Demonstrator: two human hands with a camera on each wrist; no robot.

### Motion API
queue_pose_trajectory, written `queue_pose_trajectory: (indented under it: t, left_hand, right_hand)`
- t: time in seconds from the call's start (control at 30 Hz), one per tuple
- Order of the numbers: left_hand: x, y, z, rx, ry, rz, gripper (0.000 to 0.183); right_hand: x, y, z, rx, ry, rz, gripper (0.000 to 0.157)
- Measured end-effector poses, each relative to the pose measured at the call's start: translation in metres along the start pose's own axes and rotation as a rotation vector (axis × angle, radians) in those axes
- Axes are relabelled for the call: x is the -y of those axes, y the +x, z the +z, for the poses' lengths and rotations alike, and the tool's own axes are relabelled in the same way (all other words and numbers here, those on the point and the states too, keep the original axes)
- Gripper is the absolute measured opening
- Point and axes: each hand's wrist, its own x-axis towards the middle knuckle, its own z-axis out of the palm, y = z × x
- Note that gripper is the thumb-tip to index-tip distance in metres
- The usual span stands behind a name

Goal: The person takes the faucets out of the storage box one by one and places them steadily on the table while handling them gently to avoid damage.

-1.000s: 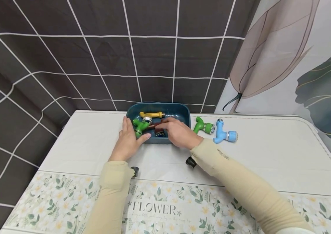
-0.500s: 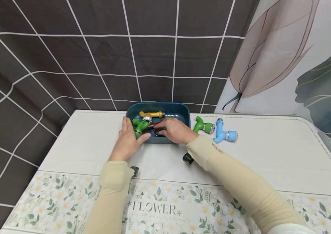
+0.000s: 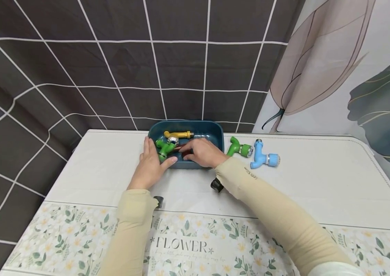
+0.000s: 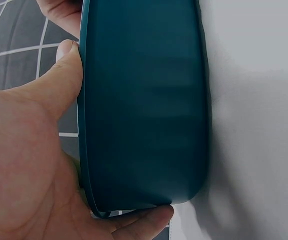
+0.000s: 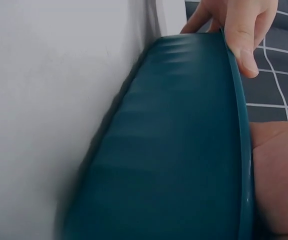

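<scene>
I have my left hand (image 3: 148, 165) at the front left corner of the teal plastic tub (image 3: 186, 165), its fingers straight and lying against the outside of the left end, the thumb spread away from them and resting on the front rim. My right hand (image 3: 206, 152) reaches over the front rim into the tub, fingers bent down at the reddish-brown tap (image 3: 186, 153); whether they pinch it or only touch it I can't tell, since my own knuckles cover most of it. That tap lies in the middle of the tub, towards the front wall.

Crowding it from the tub's left end is a green tap (image 3: 165, 149) with a silvery knob, right beside my left thumb. A yellow tap (image 3: 179, 135) lies along the back of the tub, spout to the left and threaded end to the right. From both wrists the tub's front wall blocks the taps from sight.

Just outside the tub's right end sits a second green tap (image 3: 240, 148), partly behind my right wrist, and beyond it from the tub a light blue tap (image 3: 264, 155) with a ribbed knob. The white tabletop (image 3: 319, 172) stretches around the tub, its flower-printed band in front. Close behind the tub hangs a dark cloth (image 3: 181, 69) with white grid lines.
</scene>
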Motion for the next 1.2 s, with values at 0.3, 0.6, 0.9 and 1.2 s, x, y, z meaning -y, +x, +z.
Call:
queue_pose_trajectory:
  t: [0.3,0.6,0.9,1.2]
  left_hand:
    - [0.0024,0.0015,-0.0006,0.003,0.016,-0.008,0.11]
    - [0.0025,0.0011,-0.0002,0.002,0.014,-0.002,0.11]
    - [0.0018,0.0007,0.0,-0.005,0.007,-0.003,0.111]
    - [0.0009,0.0007,0.0002,-0.002,0.008,-0.005,0.11]
  right_hand:
    - [0.0019,0.004,-0.0013,0.064,-0.02,-0.015,0.025]
    - [0.0024,0.003,0.0007,0.001,0.042,0.04,0.02]
    - [0.0029,0.0006,0.0033,-0.105,0.064,0.112,0.019]
    - [0.0007,-0.0026,0.0079,-0.178,0.021,0.097,0.019]
